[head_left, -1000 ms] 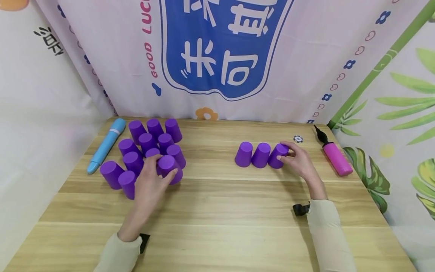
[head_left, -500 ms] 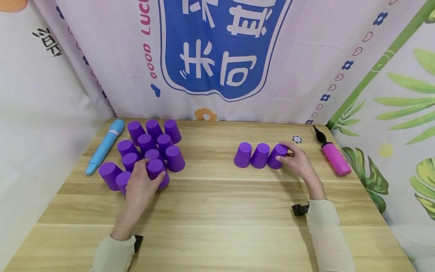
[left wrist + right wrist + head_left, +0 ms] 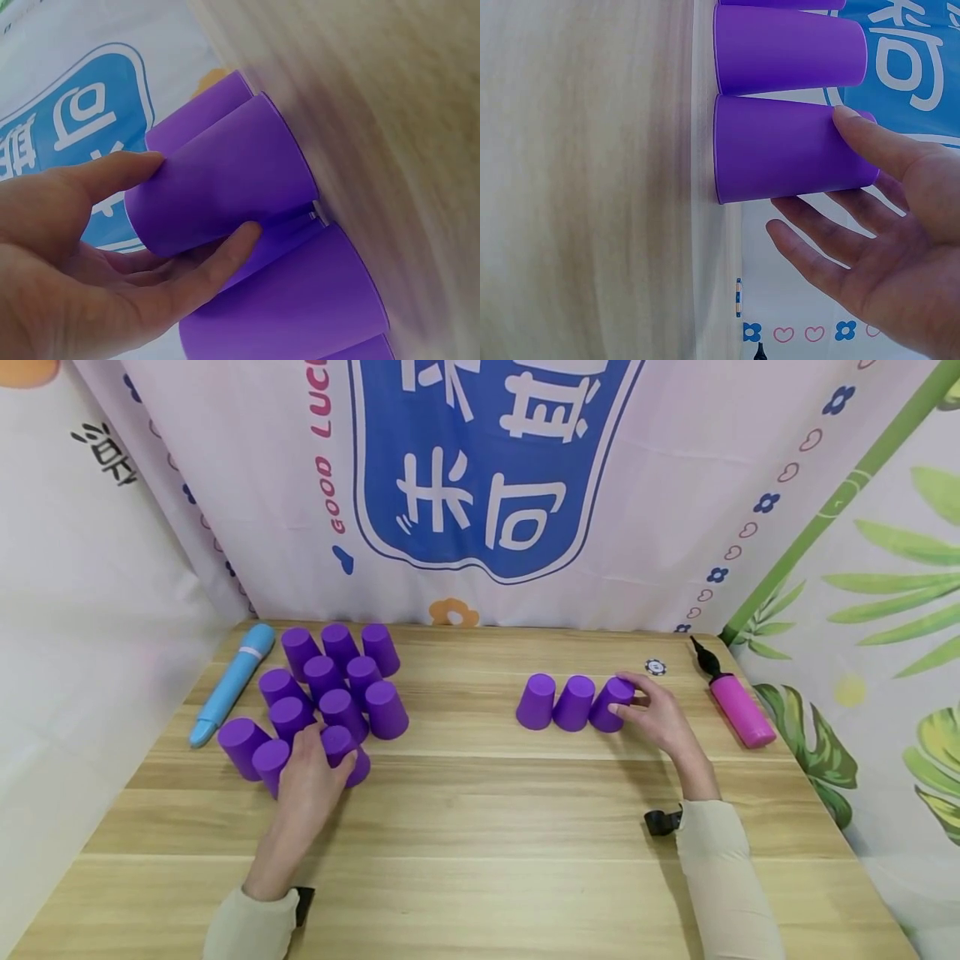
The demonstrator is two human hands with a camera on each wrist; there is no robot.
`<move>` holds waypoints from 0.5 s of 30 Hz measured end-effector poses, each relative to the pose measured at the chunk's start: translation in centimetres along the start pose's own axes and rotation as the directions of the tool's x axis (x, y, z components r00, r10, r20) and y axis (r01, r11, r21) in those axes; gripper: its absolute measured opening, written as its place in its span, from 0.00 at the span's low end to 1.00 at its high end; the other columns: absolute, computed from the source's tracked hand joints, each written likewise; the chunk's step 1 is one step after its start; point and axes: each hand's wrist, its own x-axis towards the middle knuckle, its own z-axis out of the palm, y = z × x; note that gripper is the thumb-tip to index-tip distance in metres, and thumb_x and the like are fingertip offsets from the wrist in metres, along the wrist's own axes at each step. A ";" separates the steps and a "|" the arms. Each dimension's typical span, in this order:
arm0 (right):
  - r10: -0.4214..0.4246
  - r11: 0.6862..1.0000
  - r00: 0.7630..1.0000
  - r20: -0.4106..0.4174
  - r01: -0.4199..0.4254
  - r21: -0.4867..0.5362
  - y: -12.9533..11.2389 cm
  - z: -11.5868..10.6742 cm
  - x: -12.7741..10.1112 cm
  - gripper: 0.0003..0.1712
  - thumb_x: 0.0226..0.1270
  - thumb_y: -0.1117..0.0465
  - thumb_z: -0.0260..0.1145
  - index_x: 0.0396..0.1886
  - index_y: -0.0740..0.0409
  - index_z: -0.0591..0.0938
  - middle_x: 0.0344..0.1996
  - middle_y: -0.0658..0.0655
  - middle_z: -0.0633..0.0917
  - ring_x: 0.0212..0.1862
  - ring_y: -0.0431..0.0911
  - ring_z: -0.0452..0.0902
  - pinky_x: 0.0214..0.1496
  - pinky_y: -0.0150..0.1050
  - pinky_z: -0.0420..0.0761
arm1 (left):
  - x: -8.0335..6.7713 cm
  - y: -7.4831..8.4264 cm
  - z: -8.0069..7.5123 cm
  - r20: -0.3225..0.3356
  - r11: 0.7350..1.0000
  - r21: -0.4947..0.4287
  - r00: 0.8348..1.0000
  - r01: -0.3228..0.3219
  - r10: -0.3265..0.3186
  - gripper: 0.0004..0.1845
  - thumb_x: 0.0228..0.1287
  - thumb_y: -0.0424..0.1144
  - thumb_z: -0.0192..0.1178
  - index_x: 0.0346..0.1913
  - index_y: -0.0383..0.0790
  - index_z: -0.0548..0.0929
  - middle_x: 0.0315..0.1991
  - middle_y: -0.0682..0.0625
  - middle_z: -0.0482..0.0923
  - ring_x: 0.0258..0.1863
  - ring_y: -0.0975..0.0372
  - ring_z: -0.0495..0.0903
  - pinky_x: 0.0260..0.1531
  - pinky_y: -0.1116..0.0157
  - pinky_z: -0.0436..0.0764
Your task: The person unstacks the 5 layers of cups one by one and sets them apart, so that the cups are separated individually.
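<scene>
Head view: a wooden table (image 3: pixel 480 827) bears two groups of upturned purple cups. The left hand (image 3: pixel 311 777) grips the front cup (image 3: pixel 347 752) of the large cluster (image 3: pixel 330 681) at the table's left; the hand covers that cup's near side, so only its base and right flank show from above. The left wrist view shows the hold plainly: thumb on one side, fingers (image 3: pixel 225 259) curled along the other, the cup's rim down on the wood with neighbouring cups touching or just beside it; the table surface there is blurred. How many cups lie behind the hand cannot be told. At the table's right stands a row of three cups (image 3: pixel 573 702), touching one another. The right hand (image 3: pixel 656 718) rests against the end cup (image 3: pixel 613 703) nearest it, fingers nearly straight and spread; in the right wrist view one fingertip (image 3: pixel 847 120) lies on the cup's wall near its base while the other fingers stand just clear of it, so the hand touches rather than clasps. The third cup of the row is cut off at that frame's top edge. A blue pump (image 3: pixel 232 681) lies left of the cluster, a pink pump (image 3: pixel 738 706) right of the row, and a small round token (image 3: pixel 656 667), too small to make out, lies behind the right hand.
</scene>
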 end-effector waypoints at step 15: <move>-0.005 1.000 1.000 0.001 0.005 0.005 0.3 0.1 0.1 0.36 0.64 0.62 0.68 0.70 0.57 0.66 0.65 0.67 0.69 0.60 0.66 0.71 0.59 0.56 0.74 | -1.8 4.5 0.2 -0.240 0.924 0.137 0.893 -0.358 0.382 0.27 0.52 0.29 0.70 0.55 0.28 0.73 0.58 0.32 0.68 0.53 0.38 0.69 0.35 0.38 0.77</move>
